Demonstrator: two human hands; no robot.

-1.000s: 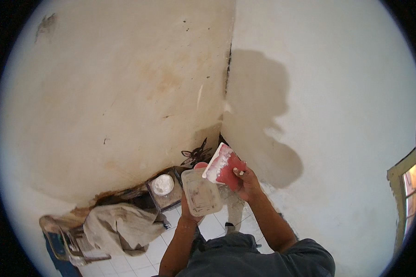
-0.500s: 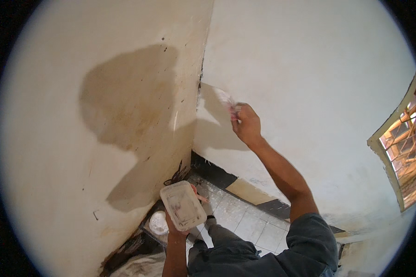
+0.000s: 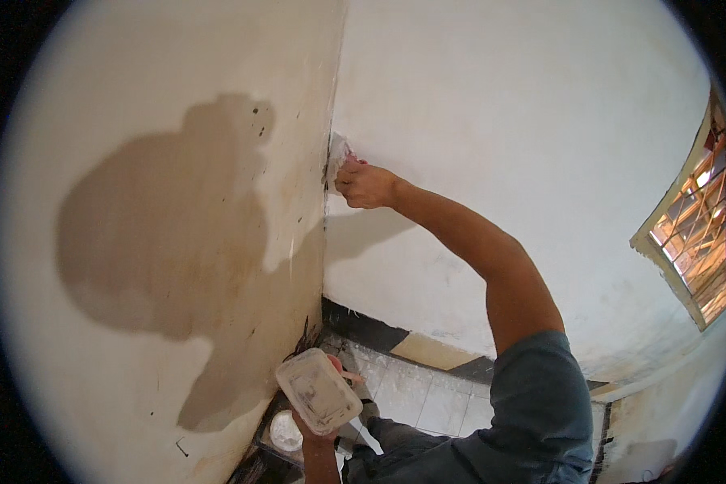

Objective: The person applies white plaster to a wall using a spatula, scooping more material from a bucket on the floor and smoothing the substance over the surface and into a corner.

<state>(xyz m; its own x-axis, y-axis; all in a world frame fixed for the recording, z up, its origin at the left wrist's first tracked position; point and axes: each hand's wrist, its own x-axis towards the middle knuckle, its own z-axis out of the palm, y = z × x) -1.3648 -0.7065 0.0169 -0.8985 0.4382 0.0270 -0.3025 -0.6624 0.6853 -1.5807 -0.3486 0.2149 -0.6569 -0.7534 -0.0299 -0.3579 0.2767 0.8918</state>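
My right hand [image 3: 369, 186] is closed on a putty knife [image 3: 339, 151] with a pinkish-red handle. Its pale blade lies against the white wall right at the corner, and my fingers cover part of it. Low down, my left hand [image 3: 315, 436] holds a rectangular plastic tub [image 3: 319, 393], seen from above and smeared with whitish paste. Most of the left fingers are hidden under the tub. A pinkish-red piece [image 3: 344, 371] sticks out beside the tub's far right side; I cannot make out what it is.
A stained cream wall [image 3: 218, 298] on the left meets the white wall [image 3: 492, 105] in a dark-streaked corner. Below stands a round white container [image 3: 285, 431]. Pale floor tiles [image 3: 427, 401] lie under a black-and-cream wall base [image 3: 434, 350]. A barred window [image 3: 694, 234] is at the right.
My right hand has moved left with the putty knife, bringing the blade to the corner. The left hand still holds the tub, which sits slightly lower in view. The view has shifted.
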